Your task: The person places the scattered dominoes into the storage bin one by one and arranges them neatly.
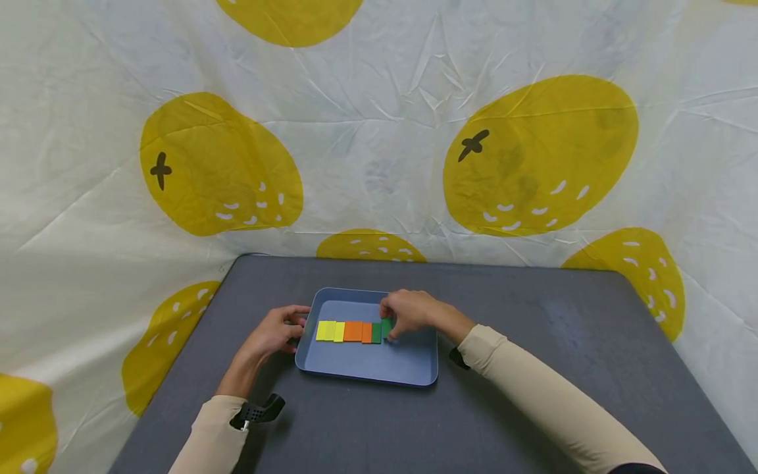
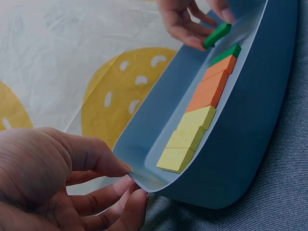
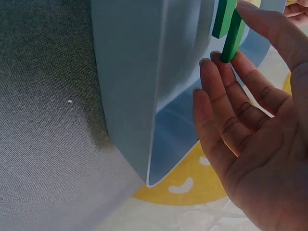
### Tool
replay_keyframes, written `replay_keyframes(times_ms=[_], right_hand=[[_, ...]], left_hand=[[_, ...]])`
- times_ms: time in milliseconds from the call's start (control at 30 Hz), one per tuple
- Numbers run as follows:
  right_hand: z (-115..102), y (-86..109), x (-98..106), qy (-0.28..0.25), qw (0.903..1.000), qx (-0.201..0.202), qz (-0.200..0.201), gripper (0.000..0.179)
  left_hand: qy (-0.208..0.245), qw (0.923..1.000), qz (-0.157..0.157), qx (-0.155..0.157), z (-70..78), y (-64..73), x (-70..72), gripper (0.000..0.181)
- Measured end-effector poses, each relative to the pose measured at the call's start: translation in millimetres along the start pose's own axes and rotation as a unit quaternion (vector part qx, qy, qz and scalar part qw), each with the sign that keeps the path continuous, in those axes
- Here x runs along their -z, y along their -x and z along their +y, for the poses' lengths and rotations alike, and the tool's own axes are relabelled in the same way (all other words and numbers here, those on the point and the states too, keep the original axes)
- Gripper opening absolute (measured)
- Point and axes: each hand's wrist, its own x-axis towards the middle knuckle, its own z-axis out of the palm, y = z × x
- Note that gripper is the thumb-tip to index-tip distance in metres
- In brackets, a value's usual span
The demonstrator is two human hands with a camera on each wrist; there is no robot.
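Observation:
A blue tray point(image 1: 367, 373) lies on the table with a row of thin flat blocks in it. From left to right come yellow blocks point(image 1: 326, 331), orange blocks point(image 1: 353, 332) and a green block point(image 1: 376, 333). My right hand point(image 1: 410, 311) pinches another green block point(image 3: 233, 36) between thumb and fingertips, tilted, at the row's right end. At the tray's left side, my left hand point(image 1: 274, 334) holds the rim, thumb on top and fingers against the outer wall, as the left wrist view shows.
The dark grey table point(image 1: 533, 329) reaches around the tray on all sides. Behind it hangs a white cloth point(image 1: 379, 178) printed with yellow fruit shapes. A black band point(image 1: 258, 411) is on the left wrist.

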Motion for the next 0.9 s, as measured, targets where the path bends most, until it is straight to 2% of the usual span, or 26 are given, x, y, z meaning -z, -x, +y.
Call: replay_keyframes(times_ms=[267, 900], right_hand=[[-0.8, -1.7, -7.8, 0.030, 0.9993, -0.020, -0.005, 0.034], [-8.7, -2.0, -12.9, 0.041, 0.9991, -0.009, 0.006, 0.040]], left_hand=[[0.001, 1.0000, -0.002, 0.002, 0.4, -0.1, 0.5, 0.049], [-0.005, 1.0000, 0.001, -0.007, -1.4, 0.7, -0.4, 0.049]])
